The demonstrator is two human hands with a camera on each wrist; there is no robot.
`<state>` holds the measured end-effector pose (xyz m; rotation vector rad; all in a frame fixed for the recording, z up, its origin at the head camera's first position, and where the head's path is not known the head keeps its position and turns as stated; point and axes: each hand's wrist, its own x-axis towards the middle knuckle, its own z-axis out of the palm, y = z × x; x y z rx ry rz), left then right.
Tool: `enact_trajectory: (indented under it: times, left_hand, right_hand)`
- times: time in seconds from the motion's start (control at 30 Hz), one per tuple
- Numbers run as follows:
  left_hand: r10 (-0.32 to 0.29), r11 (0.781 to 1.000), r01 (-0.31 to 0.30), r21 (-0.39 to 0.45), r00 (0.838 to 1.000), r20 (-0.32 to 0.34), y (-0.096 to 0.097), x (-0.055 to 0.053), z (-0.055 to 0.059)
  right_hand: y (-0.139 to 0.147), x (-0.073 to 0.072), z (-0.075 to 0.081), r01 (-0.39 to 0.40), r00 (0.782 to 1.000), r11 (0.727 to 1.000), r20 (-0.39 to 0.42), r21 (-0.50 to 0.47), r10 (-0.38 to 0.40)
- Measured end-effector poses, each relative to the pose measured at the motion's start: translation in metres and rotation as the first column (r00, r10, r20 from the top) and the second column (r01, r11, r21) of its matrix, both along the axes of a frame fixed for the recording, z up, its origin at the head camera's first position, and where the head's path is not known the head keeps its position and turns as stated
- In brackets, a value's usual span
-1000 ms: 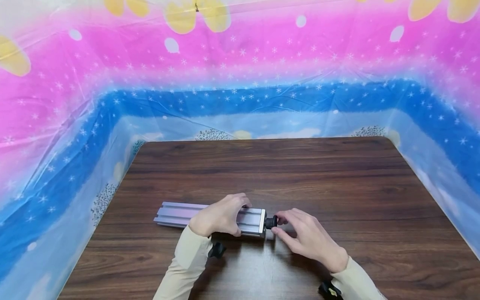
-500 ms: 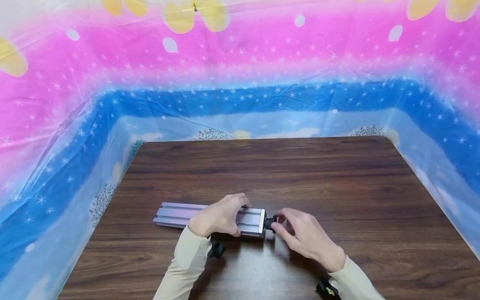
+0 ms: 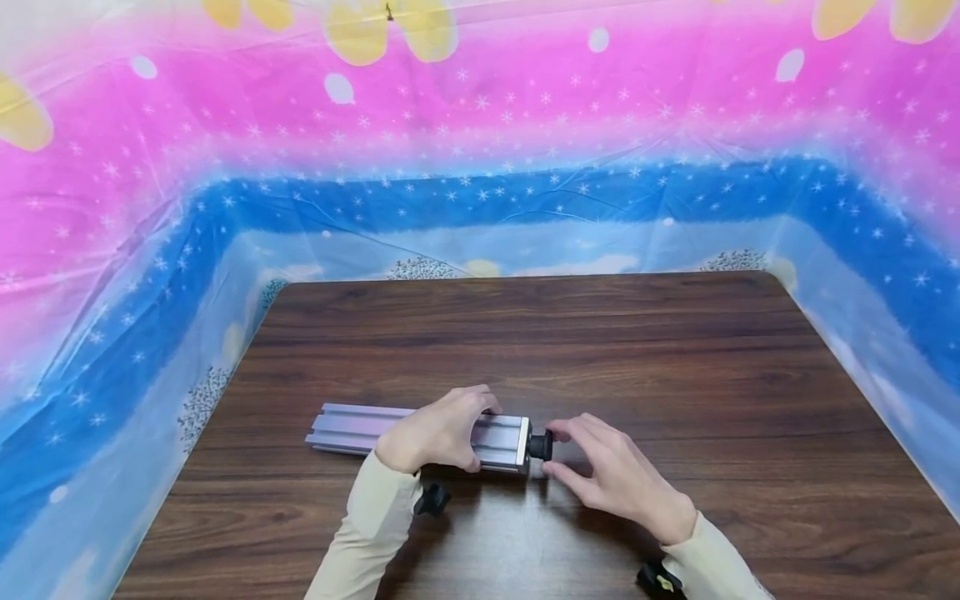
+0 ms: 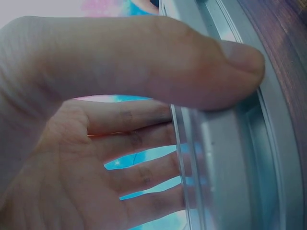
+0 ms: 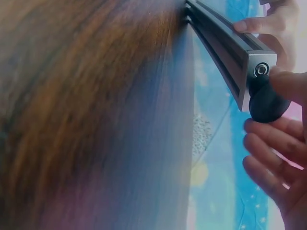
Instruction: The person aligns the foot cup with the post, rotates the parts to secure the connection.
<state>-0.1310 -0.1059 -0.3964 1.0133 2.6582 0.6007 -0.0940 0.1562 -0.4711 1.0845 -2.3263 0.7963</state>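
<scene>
A silver-grey aluminium profile (image 3: 352,427) with long grooves lies crosswise near the front middle of the table. My left hand (image 3: 435,433) grips it from above, with the thumb (image 4: 216,72) on the near side and the fingers over the far side. At its right end, a plate (image 5: 261,60) carries a bolt head (image 5: 261,70). Just beside the bolt, a round black knob (image 3: 540,447) sticks out from this end. My right hand (image 3: 622,475) has its thumb and fingers curved round opposite sides of the knob, fingertips at its edges.
The wood-grain tabletop (image 3: 540,342) spreads out behind and to both sides of the hands. A pink and blue patterned cloth (image 3: 480,200) hangs round the back and sides. Each wrist carries a small black device, such as the one below the left sleeve (image 3: 382,500).
My right thumb and fingers closed on the knob half a second ago and have now spread wider around it, drawing slightly back. The left hand and the profile keep their place.
</scene>
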Motion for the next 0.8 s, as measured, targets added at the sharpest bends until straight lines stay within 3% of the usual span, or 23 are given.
enact_trajectory:
  times: [0.23, 0.47, 0.6, 0.8]
  left_hand:
    - [-0.006, 1.0, 0.006, -0.01, 1.0, -0.009, 0.001, 0.0, -0.001]
    - [-0.001, 1.0, 0.001, 0.002, 1.0, 0.002, 0.001, 0.0, -0.001]
    - [0.005, 1.0, -0.006, 0.009, 1.0, 0.011, 0.0, 0.0, -0.001]
    - [0.003, 1.0, -0.003, 0.011, 1.0, 0.01, 0.0, 0.0, -0.001]
  right_hand:
    - [-0.008, -0.001, -0.003, 0.148, 0.989, 0.986, 0.02, 0.076, -0.15]
    - [-0.009, 0.0, -0.001, 0.198, 0.979, 0.974, 0.029, 0.11, -0.202]
    - [-0.004, 0.002, 0.001, 0.167, 0.981, 0.983, 0.086, 0.075, -0.173]
    - [0.001, 0.003, 0.003, -0.001, 0.998, 1.0, 0.06, 0.013, 0.0]
